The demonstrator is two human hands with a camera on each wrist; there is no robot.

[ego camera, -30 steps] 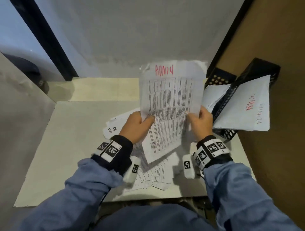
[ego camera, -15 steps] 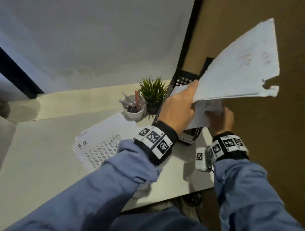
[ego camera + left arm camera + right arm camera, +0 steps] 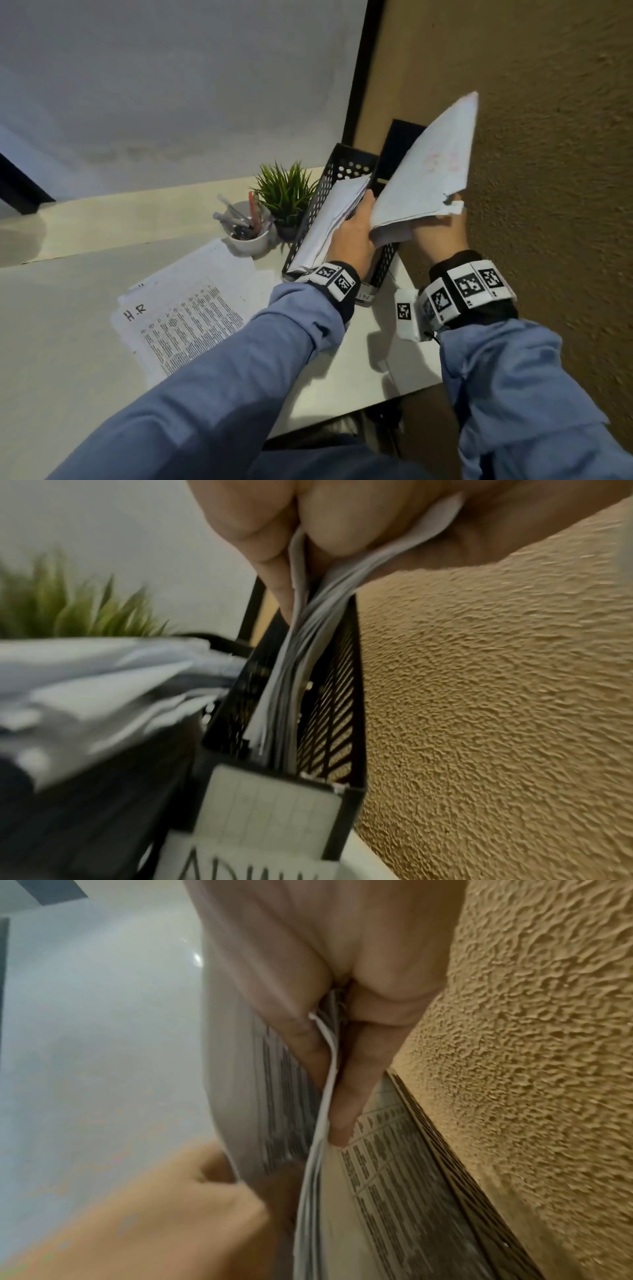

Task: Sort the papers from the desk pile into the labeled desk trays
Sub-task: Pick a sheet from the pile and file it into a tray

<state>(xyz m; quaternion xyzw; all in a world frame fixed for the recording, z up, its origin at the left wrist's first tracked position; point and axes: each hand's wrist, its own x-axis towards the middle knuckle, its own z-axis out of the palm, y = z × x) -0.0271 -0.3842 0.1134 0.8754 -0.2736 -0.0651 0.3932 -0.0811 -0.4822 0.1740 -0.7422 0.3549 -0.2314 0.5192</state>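
Note:
Both hands hold a bundle of white papers [image 3: 428, 178] tilted over the right-hand black mesh tray [image 3: 385, 260], close to the brown wall. My left hand [image 3: 356, 226] grips the bundle's lower left edge; my right hand [image 3: 442, 226] grips its lower right corner. In the left wrist view my left hand [image 3: 298, 547] pinches the sheets [image 3: 291, 674], whose lower ends reach down inside the tray [image 3: 342, 710] with the label reading "ADM.." [image 3: 270, 815]. In the right wrist view my right hand [image 3: 329, 1085] pinches the printed sheets [image 3: 394, 1177]. The desk pile [image 3: 185, 308], topped by a sheet marked "H.R", lies to the left.
A second black tray [image 3: 342, 164] to the left holds a stack of papers [image 3: 329, 219]. Behind it stand a small green plant [image 3: 284, 195] and a white cup with pens [image 3: 246, 233]. The textured brown wall [image 3: 548, 171] bounds the desk on the right.
The sheet marked ADMIN went from above the pile to the right. The bundle held high half a second ago has dropped lower, its bottom edge now in the right tray.

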